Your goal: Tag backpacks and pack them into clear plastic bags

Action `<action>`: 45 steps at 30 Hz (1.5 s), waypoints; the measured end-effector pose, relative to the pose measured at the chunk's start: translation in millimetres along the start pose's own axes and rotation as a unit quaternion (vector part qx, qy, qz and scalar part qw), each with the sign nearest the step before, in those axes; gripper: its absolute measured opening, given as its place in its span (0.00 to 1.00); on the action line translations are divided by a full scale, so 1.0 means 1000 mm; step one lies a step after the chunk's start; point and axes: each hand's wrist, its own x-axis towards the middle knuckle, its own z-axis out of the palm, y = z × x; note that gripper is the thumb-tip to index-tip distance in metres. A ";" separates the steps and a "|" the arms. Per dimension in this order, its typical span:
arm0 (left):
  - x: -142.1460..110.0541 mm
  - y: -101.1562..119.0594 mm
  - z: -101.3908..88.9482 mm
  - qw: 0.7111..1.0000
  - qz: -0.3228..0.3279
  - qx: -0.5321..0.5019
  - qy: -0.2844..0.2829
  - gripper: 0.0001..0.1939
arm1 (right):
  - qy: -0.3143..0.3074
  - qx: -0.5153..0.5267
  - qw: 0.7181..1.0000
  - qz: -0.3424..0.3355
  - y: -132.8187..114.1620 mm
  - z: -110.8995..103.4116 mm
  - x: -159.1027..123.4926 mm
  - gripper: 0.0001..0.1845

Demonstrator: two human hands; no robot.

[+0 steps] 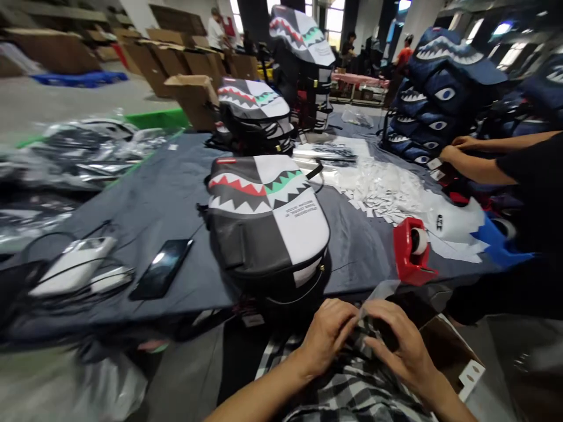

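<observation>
My left hand (328, 334) and my right hand (398, 343) are close together low in the view, gripping a clear plastic bag (378, 293) at its edge. Under my fingers lies black-and-white plaid fabric (352, 381), and part of it bunches between my hands. Beyond them, a grey-and-white backpack with a shark-mouth print (268, 217) sits on the dark table cover (145, 217). A red tape dispenser (411, 249) stands to the right of the backpack, out of reach of neither hand's touch.
A co-worker's hands (453, 153) reach in at the right beside stacked navy shark backpacks (440, 99). White tags (378, 187) lie piled on the table. A phone (161, 269), silver-wrapped bags (79, 152) and cardboard boxes (176, 64) stand further left and back.
</observation>
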 end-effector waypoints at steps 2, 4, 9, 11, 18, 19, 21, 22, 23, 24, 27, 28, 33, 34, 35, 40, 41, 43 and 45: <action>-0.016 0.002 -0.023 0.985 0.112 0.129 -0.005 0.12 | -0.075 0.009 0.994 -0.083 0.009 0.013 0.021 0.24; -0.032 0.004 -0.044 0.963 0.148 0.225 0.024 0.10 | -0.111 0.048 0.986 -0.114 0.014 0.030 0.039 0.17; -0.063 -0.003 -0.091 0.940 0.024 0.316 0.128 0.11 | -0.134 0.148 0.976 -0.085 0.008 0.068 0.067 0.11; -0.067 -0.015 -0.108 0.935 -0.055 0.302 0.177 0.13 | -0.123 0.152 0.978 -0.077 0.003 0.084 0.076 0.13; -0.056 -0.063 -0.132 0.900 -0.108 0.296 0.300 0.15 | -0.019 0.034 0.991 -0.125 0.007 0.133 0.091 0.16; -0.057 -0.063 -0.130 0.892 -0.096 0.305 0.319 0.13 | -0.014 0.023 0.991 -0.128 0.009 0.136 0.090 0.16; -0.062 -0.056 -0.124 0.863 -0.066 0.334 0.374 0.08 | -0.007 0.014 0.990 -0.138 0.011 0.137 0.087 0.15; -0.066 -0.051 -0.119 0.846 -0.046 0.350 0.399 0.06 | -0.007 0.013 0.989 -0.148 0.011 0.136 0.086 0.14; -0.069 -0.044 -0.114 0.833 -0.022 0.368 0.412 0.05 | -0.003 0.014 0.987 -0.161 0.011 0.135 0.085 0.13; -0.070 -0.037 -0.109 0.828 0.008 0.385 0.409 0.04 | 0.003 0.017 0.984 -0.176 0.010 0.134 0.085 0.12; -0.064 -0.026 -0.097 0.844 0.102 0.414 0.324 0.04 | 0.029 0.028 0.975 -0.218 0.007 0.132 0.088 0.08; -0.058 -0.027 -0.095 0.852 0.121 0.418 0.292 0.04 | 0.035 0.029 0.973 -0.226 0.006 0.132 0.090 0.08; -0.034 -0.054 -0.096 0.888 0.141 0.378 0.222 0.13 | 0.042 0.023 0.969 -0.242 0.004 0.131 0.091 0.08; -0.033 -0.060 -0.097 0.892 0.149 0.369 0.217 0.15 | 0.040 0.026 0.970 -0.239 0.006 0.130 0.089 0.08; -0.033 -0.065 -0.098 0.894 0.156 0.363 0.213 0.16 | 0.032 0.032 0.973 -0.226 0.010 0.128 0.086 0.09; -0.040 -0.074 -0.102 0.899 0.179 0.353 0.184 0.11 | -0.054 0.125 0.990 0.026 0.039 0.109 0.058 0.18; -0.042 -0.074 -0.103 0.902 0.181 0.350 0.176 0.10 | -0.065 0.149 0.984 0.076 0.045 0.106 0.053 0.19; -0.043 -0.075 -0.105 0.903 0.188 0.349 0.165 0.07 | -0.067 0.186 0.971 0.132 0.055 0.099 0.049 0.22; -0.044 -0.076 -0.107 0.901 0.199 0.352 0.158 0.04 | -0.046 0.201 0.970 0.132 0.059 0.096 0.053 0.23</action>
